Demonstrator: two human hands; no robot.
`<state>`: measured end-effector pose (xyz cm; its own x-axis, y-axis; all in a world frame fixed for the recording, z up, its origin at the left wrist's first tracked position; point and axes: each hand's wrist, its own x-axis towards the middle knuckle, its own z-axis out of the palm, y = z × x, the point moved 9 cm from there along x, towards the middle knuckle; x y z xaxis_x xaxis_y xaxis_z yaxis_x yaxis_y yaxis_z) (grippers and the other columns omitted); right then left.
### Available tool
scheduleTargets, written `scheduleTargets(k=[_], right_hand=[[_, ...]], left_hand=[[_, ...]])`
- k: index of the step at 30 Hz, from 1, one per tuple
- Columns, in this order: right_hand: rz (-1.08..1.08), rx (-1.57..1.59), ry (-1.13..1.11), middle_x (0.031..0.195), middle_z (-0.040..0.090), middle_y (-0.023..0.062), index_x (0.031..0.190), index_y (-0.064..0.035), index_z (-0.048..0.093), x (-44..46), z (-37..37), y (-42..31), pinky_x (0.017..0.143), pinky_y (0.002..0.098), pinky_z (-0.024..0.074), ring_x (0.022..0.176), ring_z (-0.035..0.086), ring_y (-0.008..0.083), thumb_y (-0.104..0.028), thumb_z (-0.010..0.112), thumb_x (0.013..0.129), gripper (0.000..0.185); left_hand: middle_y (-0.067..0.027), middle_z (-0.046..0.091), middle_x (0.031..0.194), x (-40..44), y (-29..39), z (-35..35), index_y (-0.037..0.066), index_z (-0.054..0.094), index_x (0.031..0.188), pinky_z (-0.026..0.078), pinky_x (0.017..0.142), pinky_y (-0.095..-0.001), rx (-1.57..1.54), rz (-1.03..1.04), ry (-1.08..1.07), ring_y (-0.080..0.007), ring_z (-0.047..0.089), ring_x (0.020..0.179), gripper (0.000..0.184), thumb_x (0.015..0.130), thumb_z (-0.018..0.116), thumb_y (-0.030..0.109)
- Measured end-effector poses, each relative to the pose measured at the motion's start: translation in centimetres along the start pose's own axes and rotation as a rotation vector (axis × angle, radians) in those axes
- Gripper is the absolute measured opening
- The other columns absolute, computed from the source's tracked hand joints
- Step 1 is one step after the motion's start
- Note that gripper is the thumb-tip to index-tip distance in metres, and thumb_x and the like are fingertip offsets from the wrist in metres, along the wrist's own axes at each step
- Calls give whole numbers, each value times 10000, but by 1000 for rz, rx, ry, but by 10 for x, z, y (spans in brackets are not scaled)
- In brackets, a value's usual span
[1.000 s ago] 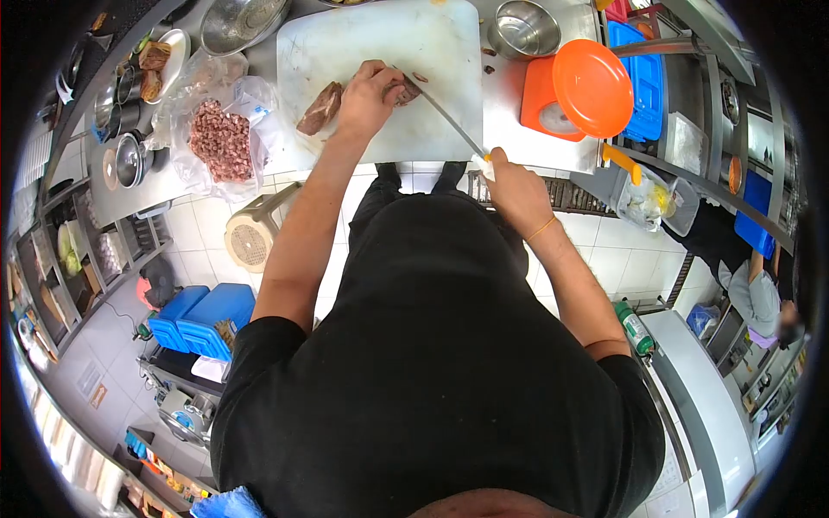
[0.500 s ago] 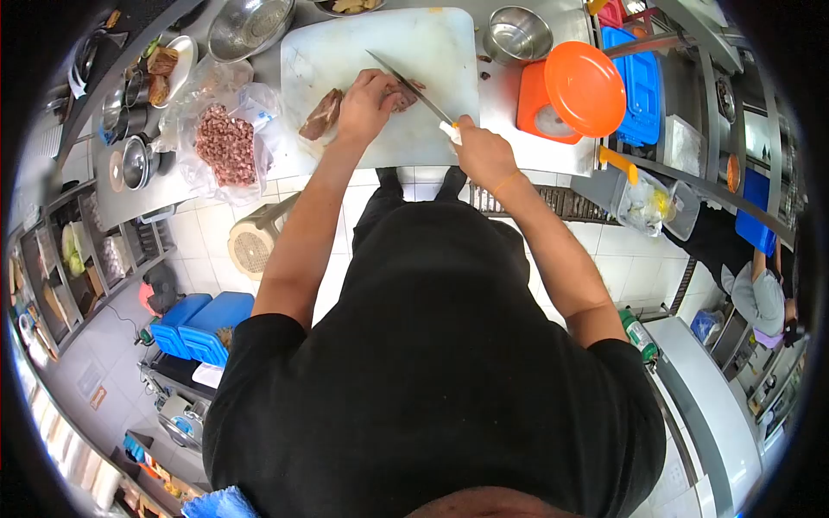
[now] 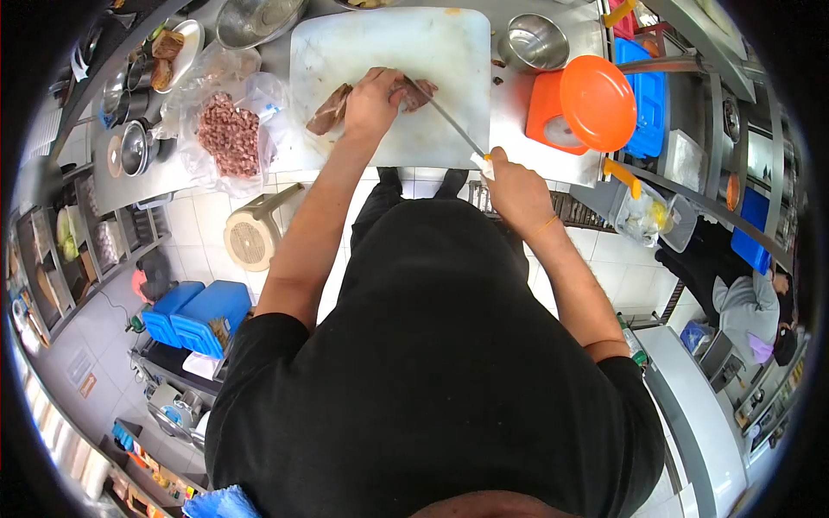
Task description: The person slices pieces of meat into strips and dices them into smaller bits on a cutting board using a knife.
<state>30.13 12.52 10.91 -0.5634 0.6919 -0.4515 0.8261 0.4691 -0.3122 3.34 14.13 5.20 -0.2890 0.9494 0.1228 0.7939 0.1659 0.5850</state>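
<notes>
Plainly, in the head view the main hazard lies in the upper middle of the frame, where the long, narrow steel knife with a white handle (image 3: pixel 449 123) runs right beside the fingertips of the left hand (image 3: pixel 372 104). That hand is bent down over a small reddish-brown piece of meat (image 3: pixel 414 102), seemingly pinning it to the white rectangular cutting board (image 3: pixel 389 43), while the right hand (image 3: pixel 520 197), just below the board's lower right corner, is closed firmly around the handle. A cut finger seems the likeliest mishap: if the meat rolled or slid on the smooth board, or the fingertips crept outward, the edge could meet skin. Uneven slices could come from a loose hold or a twist of the right wrist; whether the blade touches the meat or only passes over it, I cannot tell. The knife's long axis is a diagonal, its tip toward the upper left and its handle toward the lower right. The piece under the left hand is partly hidden, so its long axis is unclear. Just left of that hand, a larger elongated brown meat chunk (image 3: pixel 329 111) lies on the board, slanting from lower left to upper right, apart from the blade.
</notes>
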Motion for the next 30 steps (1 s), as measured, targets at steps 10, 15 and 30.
scheduleTargets(k=[10, 15, 30], right_hand=[[21, 411, -94, 787, 707, 204, 1113, 14, 607, 10, 12, 27, 606, 463, 560, 682, 727, 331, -420, 660, 1028, 446], [150, 879, -358, 745, 603, 41, 1116, 11, 638, 15, 52, 47, 479, 290, 479, 544, 559, 100, -485, 679, 1029, 505], [40, 947, -395, 728, 571, 44, 1124, 15, 619, 32, 75, 53, 463, 307, 469, 476, 527, 126, -473, 644, 1047, 494]], left_hand=[[-92, 729, 1120, 4, 4, -3, 128, 743, 1138, 590, 850, -439, 3, -32, -42, -323, 724, 999, 289, 862, 823, 152], [-75, 740, 1089, 13, 2, 3, 137, 753, 1119, 599, 833, -423, 70, -22, -142, -286, 743, 964, 266, 861, 820, 144], [-52, 761, 1084, 17, 5, 7, 112, 763, 1104, 607, 814, -359, 70, 85, -142, -208, 771, 912, 253, 859, 822, 109]])
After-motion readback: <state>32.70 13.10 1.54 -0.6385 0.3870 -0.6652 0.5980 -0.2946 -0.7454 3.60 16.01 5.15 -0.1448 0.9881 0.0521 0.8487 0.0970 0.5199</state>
